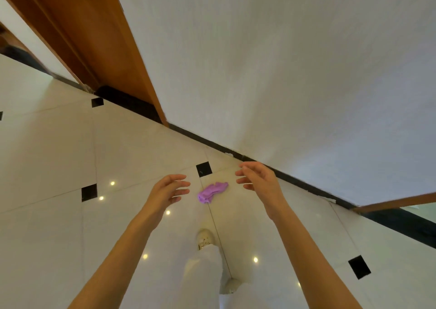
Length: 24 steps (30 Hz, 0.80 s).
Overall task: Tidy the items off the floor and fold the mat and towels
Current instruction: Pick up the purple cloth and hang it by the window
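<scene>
A small crumpled purple cloth lies on the cream floor tiles close to the black skirting. My left hand is stretched out to the left of it, fingers spread and relaxed, holding nothing. My right hand hovers to the right of the cloth, fingers loosely bent, also empty. Both hands are raised above the floor, apart from the cloth, which shows between them.
A white wall runs along the right with a black skirting at its foot. An orange-brown wooden door frame stands at the upper left, with a dark mat at its base. My white shoe and trouser leg are below the cloth.
</scene>
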### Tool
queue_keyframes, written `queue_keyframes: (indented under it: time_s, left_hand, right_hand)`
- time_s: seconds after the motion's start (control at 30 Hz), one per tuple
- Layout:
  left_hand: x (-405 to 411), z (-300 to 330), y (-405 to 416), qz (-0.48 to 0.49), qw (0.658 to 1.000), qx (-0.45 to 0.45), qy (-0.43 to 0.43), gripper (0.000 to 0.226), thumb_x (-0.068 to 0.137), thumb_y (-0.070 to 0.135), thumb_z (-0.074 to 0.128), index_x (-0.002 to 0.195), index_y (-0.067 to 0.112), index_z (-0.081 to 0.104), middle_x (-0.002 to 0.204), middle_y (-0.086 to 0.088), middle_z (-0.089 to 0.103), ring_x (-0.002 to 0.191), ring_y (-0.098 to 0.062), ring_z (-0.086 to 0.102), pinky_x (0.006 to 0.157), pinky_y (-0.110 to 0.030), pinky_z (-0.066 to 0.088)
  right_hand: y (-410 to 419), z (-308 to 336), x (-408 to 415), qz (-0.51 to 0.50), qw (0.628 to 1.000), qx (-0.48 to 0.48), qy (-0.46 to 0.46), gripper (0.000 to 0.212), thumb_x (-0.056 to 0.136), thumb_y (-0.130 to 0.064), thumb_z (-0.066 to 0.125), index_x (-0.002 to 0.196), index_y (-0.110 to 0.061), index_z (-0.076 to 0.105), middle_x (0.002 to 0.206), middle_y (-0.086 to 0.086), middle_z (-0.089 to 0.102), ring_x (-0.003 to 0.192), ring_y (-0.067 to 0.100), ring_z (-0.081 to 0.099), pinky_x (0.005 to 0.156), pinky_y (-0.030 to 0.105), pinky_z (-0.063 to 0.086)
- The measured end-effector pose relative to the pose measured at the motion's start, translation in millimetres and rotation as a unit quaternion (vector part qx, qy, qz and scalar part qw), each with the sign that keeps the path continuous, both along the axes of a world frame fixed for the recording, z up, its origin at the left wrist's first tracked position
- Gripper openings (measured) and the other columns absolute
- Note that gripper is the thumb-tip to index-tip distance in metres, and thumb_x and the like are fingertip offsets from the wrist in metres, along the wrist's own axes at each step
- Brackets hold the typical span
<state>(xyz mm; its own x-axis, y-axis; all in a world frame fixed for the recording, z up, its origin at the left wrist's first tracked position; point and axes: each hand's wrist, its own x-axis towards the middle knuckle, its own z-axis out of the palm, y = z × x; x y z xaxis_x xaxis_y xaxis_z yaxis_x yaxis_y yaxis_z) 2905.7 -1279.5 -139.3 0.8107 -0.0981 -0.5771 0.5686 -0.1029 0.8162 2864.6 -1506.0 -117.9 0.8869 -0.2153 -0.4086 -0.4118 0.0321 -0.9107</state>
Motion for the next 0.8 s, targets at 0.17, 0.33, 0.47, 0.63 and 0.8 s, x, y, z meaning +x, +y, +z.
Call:
queue_keyframes:
  time_s: [0.17,0.33,0.47,0.63,0.8]
  left_hand:
    - [60.1,-42.4,1.5,-0.004,1.000,-0.004,0.019,0.015,0.095,0.011,0.048,0.101,0.015,0.060,0.101,-0.009,0.066,0.093,-0.022,0.064,0.074,-0.025,0.048]
    - [101.1,-91.3,-6.4,-0.009,0.999,0.006,0.033,0.014,0.096,0.010,0.047,0.103,0.013,0.059,0.102,-0.011,0.064,0.093,-0.024,0.063,0.076,-0.027,0.049]
    - [124.5,-144.6,-9.0,-0.046,0.998,0.032,0.039,0.016,0.093,0.004,0.048,0.101,0.014,0.059,0.104,-0.013,0.061,0.097,-0.027,0.062,0.078,-0.027,0.048]
    - [146.4,-240.2,-7.1,-0.084,0.989,0.106,0.058,0.020,0.087,-0.002,0.054,0.099,0.014,0.060,0.108,-0.010,0.061,0.102,-0.028,0.059,0.077,-0.025,0.043]
    - [151.4,-340.9,-8.3,-0.064,0.975,0.214,-0.014,0.027,0.085,-0.005,0.056,0.108,0.008,0.058,0.120,-0.009,0.054,0.104,-0.021,0.054,0.082,-0.025,0.043]
  right_hand:
    - [6.4,-36.6,54.2,0.035,0.999,-0.012,-0.038,0.015,0.096,-0.011,0.049,0.100,-0.019,0.061,0.089,0.003,0.067,0.072,0.007,0.065,0.064,0.015,0.049]
    - [0.0,-94.1,98.6,0.088,0.995,-0.048,-0.012,0.016,0.094,-0.007,0.050,0.102,-0.018,0.060,0.091,0.004,0.066,0.073,0.003,0.065,0.066,0.014,0.049]
    - [-11.6,-155.3,132.9,0.102,0.991,-0.072,0.045,0.015,0.094,-0.008,0.052,0.104,-0.015,0.060,0.097,0.008,0.067,0.078,0.009,0.064,0.069,0.013,0.049]
    - [-21.5,-252.8,160.5,0.119,0.983,-0.123,0.070,0.022,0.091,-0.006,0.056,0.098,-0.027,0.058,0.097,-0.003,0.064,0.090,0.013,0.063,0.081,0.024,0.050]
    - [-22.6,-354.5,172.0,0.176,0.950,-0.255,0.046,0.033,0.091,-0.006,0.054,0.124,-0.013,0.053,0.112,0.002,0.060,0.096,0.007,0.055,0.086,0.016,0.044]
